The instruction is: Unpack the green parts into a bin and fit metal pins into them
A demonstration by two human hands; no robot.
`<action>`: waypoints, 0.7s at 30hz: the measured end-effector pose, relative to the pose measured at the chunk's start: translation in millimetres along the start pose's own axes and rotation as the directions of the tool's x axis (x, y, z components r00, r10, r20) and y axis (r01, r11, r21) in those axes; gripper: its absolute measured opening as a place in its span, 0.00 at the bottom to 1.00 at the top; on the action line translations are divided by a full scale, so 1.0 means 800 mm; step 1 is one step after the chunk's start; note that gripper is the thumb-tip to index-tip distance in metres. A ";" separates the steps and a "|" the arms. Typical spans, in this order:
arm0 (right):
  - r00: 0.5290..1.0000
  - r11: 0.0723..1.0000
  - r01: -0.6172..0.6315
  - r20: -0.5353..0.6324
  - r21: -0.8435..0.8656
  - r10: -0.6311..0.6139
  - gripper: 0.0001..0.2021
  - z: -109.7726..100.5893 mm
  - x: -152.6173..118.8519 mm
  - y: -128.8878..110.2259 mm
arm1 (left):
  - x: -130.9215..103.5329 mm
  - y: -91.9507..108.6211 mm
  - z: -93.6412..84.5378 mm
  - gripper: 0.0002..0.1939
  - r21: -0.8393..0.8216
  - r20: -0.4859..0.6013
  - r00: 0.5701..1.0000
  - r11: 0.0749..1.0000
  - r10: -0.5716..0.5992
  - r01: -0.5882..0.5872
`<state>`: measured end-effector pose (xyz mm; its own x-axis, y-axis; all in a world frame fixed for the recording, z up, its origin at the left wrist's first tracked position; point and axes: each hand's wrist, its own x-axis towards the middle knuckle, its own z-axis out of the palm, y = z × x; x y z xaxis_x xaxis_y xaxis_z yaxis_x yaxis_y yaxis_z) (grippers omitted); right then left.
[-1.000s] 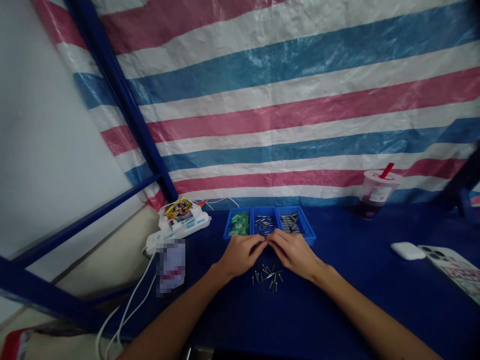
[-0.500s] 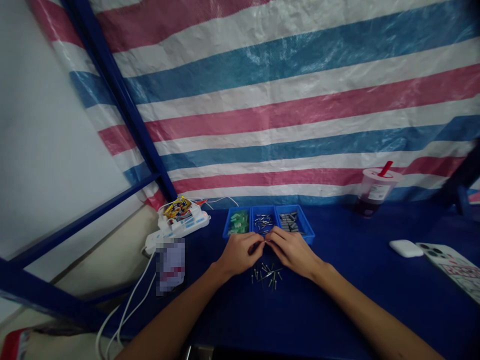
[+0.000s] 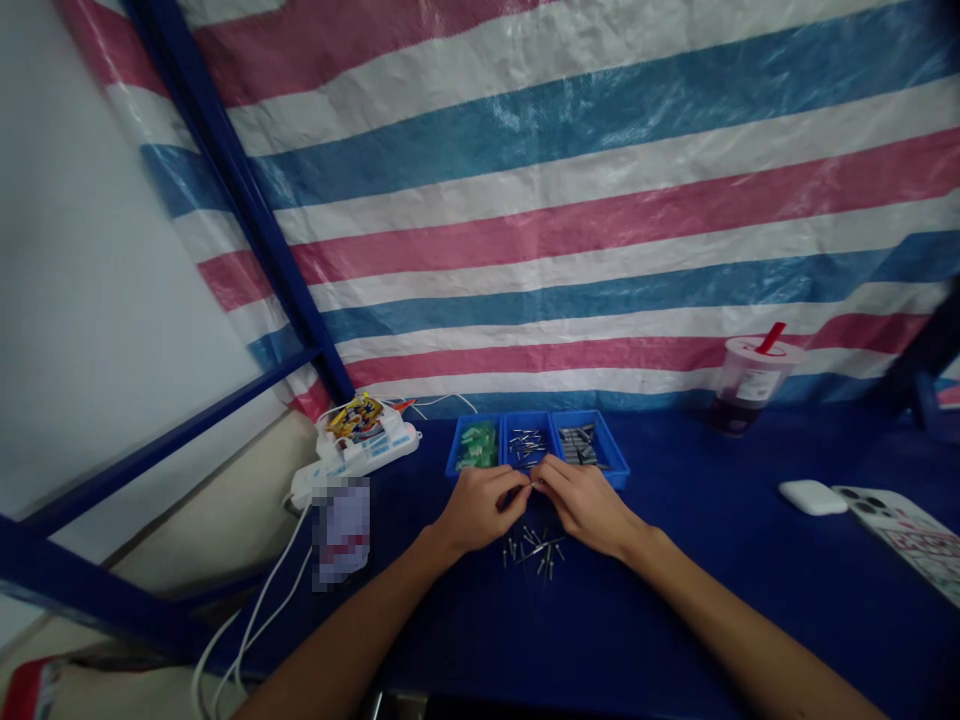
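My left hand (image 3: 484, 508) and my right hand (image 3: 583, 500) meet fingertip to fingertip in front of the blue bins. Both are closed in a pinch on something small that I cannot make out. Below them, a loose pile of thin metal pieces (image 3: 534, 550) lies on the blue table. Just behind the hands stand three joined blue bins (image 3: 616, 470). The left one holds green pieces (image 3: 478, 444), the middle one short metal pins (image 3: 527, 443), and the right one grey rod-like pieces (image 3: 579, 444).
A white power strip (image 3: 390, 452) with cables and a box of yellow packets (image 3: 356, 416) are at left, near a blurred-out packet (image 3: 343, 530). At right are a lidded cup (image 3: 750, 385), a white earphone case (image 3: 811, 496) and a phone (image 3: 911, 540). Striped sheeting (image 3: 540, 230) hangs behind.
The hands stay in nearly the same place, pinching together. Only a slight shift of the fingers shows; bins and pile look unchanged.
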<state>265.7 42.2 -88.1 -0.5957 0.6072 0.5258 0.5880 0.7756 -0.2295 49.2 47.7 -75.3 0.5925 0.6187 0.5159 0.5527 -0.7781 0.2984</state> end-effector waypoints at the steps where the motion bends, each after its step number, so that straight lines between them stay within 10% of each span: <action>1: 1.000 1.000 -0.003 0.006 -0.007 0.003 0.08 0.000 0.000 -0.001 | 0.000 0.000 0.000 0.11 0.000 -0.003 1.000 1.000 -0.001 0.001; 21: 0.997 0.999 -0.033 0.063 0.009 0.033 0.09 0.003 0.000 -0.002 | 0.000 -0.001 -0.002 0.12 -0.031 -0.010 0.997 0.997 0.071 -0.071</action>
<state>263.4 41.2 -89.7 -0.6096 0.6418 0.4652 0.6027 0.7565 -0.2539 48.0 48.1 -73.7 0.6245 0.5607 0.5437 0.4904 -0.8233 0.2858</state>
